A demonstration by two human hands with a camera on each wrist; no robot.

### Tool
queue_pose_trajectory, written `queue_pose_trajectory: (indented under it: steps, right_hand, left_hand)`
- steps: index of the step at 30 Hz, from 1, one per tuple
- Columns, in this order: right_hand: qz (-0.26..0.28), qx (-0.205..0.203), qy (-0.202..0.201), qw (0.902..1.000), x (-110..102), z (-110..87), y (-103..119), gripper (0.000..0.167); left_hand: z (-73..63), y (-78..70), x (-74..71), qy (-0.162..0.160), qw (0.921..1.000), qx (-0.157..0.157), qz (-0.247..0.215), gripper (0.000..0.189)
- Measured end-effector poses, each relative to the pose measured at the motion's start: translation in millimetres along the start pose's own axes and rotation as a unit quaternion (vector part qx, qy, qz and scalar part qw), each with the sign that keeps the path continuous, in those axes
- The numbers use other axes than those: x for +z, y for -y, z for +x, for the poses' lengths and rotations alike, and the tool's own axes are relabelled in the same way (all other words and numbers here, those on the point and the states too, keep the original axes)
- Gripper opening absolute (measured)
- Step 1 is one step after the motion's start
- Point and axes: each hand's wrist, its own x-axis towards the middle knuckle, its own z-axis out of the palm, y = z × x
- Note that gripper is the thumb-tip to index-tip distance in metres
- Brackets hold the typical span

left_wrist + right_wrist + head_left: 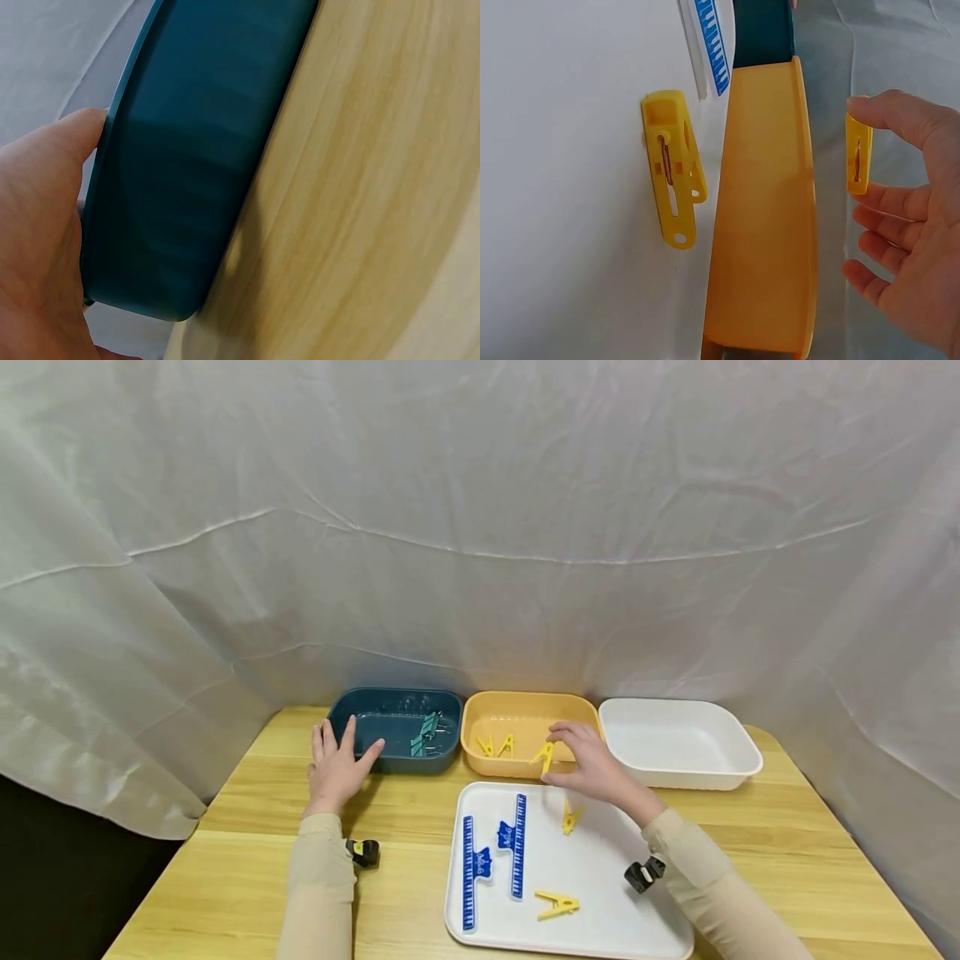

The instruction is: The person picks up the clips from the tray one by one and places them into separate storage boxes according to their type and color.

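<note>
My right hand [594,768] pinches a yellow clothespin [545,755] between thumb and fingertip, above the front of the yellow bin [487,767]. In the right wrist view this clothespin [859,154] stands apart from the bin's wall. Two yellow clothespins [507,744] lie inside that bin. My left hand [337,770] rests at the left end of the dark teal bin [416,765], fingers spread, touching its rim. On the white tray [607,893] are two more yellow clothespins, one near the back [572,817] and another toward the front [557,905].
Two blue-and-white piano-key clips [468,877] lie on the tray's left side. Green patterned binder clips [426,732] sit in the teal bin. A white bin [678,774] stands right of the yellow one. Behind the wooden table [405,877] hangs a pale curtain [480,593].
</note>
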Motion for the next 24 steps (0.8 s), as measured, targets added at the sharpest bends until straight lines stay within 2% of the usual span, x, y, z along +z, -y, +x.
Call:
queue_pose_trajectory:
  steps: [6, 15, 24]
  right_hand:
    - [-0.003, 0.004, -0.008, 1.0, 2.3, 7.8, -3.3, 0.058]
    - [-0.004, 0.064, 0.02, 0.9977, 11.0, 22.3, -5.7, 0.06]
    - [0.003, 0.067, 0.002, 0.9977, 19.4, 34.6, -8.0, 0.059]
  left_hand:
    - [0.1, -1.9, 0.5, 0.0, 1.0, 0.001, -0.001, 0.089]
    - [-0.5, -2.2, 1.4, 0.001, 1.0, 0.002, -0.003, 0.09]
    - [0.1, -2.3, 1.8, 0.0, 1.0, 0.004, -0.004, 0.09]
